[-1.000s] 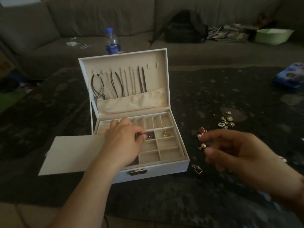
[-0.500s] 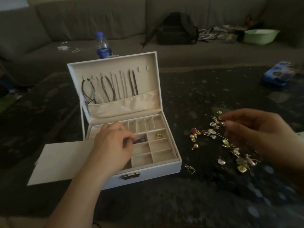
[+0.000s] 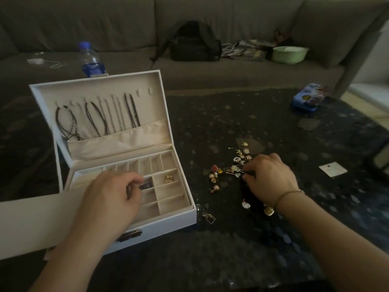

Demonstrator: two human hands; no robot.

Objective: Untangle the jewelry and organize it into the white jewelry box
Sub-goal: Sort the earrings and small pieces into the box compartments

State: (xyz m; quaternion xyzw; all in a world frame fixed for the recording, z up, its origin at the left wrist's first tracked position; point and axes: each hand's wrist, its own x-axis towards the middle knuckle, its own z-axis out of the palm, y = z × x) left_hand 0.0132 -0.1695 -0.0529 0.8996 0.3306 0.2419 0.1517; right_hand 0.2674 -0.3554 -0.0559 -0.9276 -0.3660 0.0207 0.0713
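The white jewelry box (image 3: 168, 223) stands open on the dark table, with several necklaces (image 3: 99, 118) hung inside its lid. A gold ring (image 3: 168, 178) lies in one compartment. My left hand (image 3: 109, 199) rests over the tray, fingers curled beside a small dark piece (image 3: 146, 185) in a compartment; whether it grips that piece is unclear. A scatter of earrings and charms (image 3: 227, 169) lies right of the box. My right hand (image 3: 269, 182) is down on this pile, fingertips pinching at a thin gold piece (image 3: 236, 171).
A white flat tray (image 3: 31, 220) lies left of the box. A square earring (image 3: 209, 217) sits at the box's front right corner. A white card (image 3: 332, 169) and blue tin (image 3: 308, 98) lie to the right. Behind: sofa with a water bottle (image 3: 90, 60), black bag (image 3: 194, 42), green bowl (image 3: 289, 54).
My right hand has dropped from above the table onto the jewelry pile and closed its fingertips there. My left hand stays over the box tray, barely shifted.
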